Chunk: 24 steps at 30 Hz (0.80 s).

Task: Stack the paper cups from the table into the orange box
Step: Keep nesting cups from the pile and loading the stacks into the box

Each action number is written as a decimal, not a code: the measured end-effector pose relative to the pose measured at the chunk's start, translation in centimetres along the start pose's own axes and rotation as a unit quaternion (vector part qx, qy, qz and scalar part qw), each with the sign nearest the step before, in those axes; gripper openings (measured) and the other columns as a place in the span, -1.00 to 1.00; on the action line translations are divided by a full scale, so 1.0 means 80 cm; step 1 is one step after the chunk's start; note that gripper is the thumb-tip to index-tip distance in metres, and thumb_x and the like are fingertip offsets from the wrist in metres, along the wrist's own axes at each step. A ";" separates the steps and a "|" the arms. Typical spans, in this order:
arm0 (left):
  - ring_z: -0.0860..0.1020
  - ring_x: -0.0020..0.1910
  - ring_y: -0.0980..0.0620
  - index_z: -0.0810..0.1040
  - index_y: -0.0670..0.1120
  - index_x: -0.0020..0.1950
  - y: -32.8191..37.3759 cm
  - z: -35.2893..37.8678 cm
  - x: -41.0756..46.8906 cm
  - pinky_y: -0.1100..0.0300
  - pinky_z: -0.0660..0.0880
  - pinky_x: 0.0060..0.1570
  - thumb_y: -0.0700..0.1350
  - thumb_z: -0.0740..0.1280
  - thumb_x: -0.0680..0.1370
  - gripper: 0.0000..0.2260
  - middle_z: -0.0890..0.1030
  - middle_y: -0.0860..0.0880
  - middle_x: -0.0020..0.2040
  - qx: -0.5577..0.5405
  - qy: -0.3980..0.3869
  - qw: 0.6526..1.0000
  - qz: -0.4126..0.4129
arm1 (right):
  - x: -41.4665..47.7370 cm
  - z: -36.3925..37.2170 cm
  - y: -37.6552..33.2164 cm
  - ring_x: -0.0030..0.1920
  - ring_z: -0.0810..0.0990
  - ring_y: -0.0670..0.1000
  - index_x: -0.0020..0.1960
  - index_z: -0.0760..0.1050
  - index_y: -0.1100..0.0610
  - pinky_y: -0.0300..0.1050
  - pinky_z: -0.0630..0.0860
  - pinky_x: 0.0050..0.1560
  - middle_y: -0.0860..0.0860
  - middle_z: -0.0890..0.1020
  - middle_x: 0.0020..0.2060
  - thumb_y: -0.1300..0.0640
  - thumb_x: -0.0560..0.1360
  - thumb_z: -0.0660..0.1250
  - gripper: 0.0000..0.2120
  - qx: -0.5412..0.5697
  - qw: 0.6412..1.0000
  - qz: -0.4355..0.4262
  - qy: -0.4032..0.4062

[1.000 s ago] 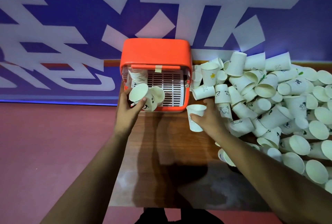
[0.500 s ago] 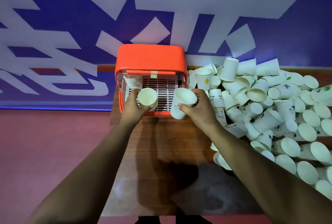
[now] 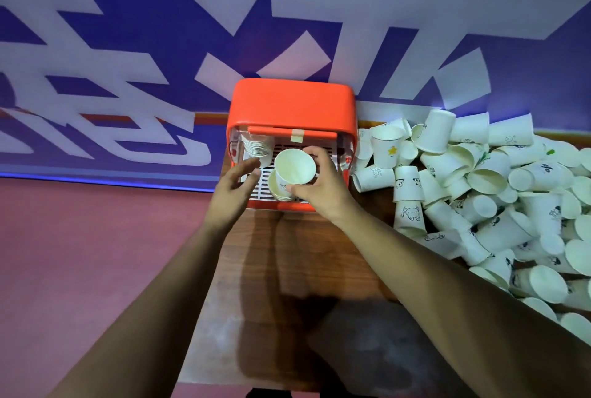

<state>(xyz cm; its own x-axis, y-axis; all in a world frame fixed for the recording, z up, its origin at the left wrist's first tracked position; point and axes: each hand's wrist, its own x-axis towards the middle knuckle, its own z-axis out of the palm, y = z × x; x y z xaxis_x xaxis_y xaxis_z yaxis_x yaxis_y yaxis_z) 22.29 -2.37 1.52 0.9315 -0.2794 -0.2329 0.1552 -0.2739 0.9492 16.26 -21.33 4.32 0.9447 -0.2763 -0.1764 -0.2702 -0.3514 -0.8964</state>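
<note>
Head | hands (image 3: 235,188) (image 3: 323,188) 2 | orange box (image 3: 292,103) 1 | stacks (image 3: 257,149) (image 3: 279,192) 2 | held cup (image 3: 294,167) 1

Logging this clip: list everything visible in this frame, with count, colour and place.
orange box: one, orange, far edge of table.
nested cup stack: one, white, back left inside the box.
short cup stack: one, white, box front, under the held cup.
held cup: one, white, above the short stack.
loose cups: many, white, small prints, heaped on table's right.
table: one, brown wood, under everything.
wall: one, blue with white shapes, behind.
left hand: one, open, beside the short stack.
right hand: one, holds the held cup.
</note>
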 end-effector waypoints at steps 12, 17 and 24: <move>0.47 0.34 0.19 0.47 0.02 0.45 -0.039 0.010 0.022 0.06 0.41 0.39 -0.09 0.51 0.48 -0.46 0.54 0.15 0.33 0.101 -0.095 0.990 0.002 | 0.017 0.021 0.032 0.38 0.37 0.06 0.50 0.24 0.03 -0.25 0.26 0.22 0.05 0.40 0.41 0.13 0.43 0.50 -0.27 -0.136 0.986 0.003 -0.092; 0.48 0.31 0.16 0.46 0.02 0.45 -0.037 0.020 0.022 0.21 0.40 0.33 -0.10 0.49 0.50 -0.47 0.54 0.14 0.34 0.160 -0.063 0.985 0.014 | 0.022 0.023 0.035 0.42 0.35 0.07 0.52 0.22 0.00 -0.14 0.29 0.30 0.03 0.40 0.44 0.11 0.43 0.50 -0.25 -0.168 0.982 0.018 -0.089; 0.50 0.13 0.19 0.56 -0.06 0.25 -0.025 0.034 -0.007 0.22 0.48 0.16 -0.14 0.42 0.55 -0.73 0.50 0.06 0.17 0.148 0.049 0.984 0.090 | -0.007 -0.017 0.035 0.38 0.41 0.05 0.49 0.26 0.08 -0.08 0.38 0.36 0.07 0.44 0.39 0.07 0.45 0.46 -0.32 -0.148 0.985 0.039 -0.078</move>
<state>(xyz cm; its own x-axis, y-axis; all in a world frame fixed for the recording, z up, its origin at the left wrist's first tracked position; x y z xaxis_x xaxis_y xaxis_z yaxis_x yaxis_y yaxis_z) 20.53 -4.12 -0.83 0.9646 -0.2618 -0.0317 -0.1038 -0.4874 0.8670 14.72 -23.37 2.44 0.9299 -0.1803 -0.3205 -0.3631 -0.5872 -0.7234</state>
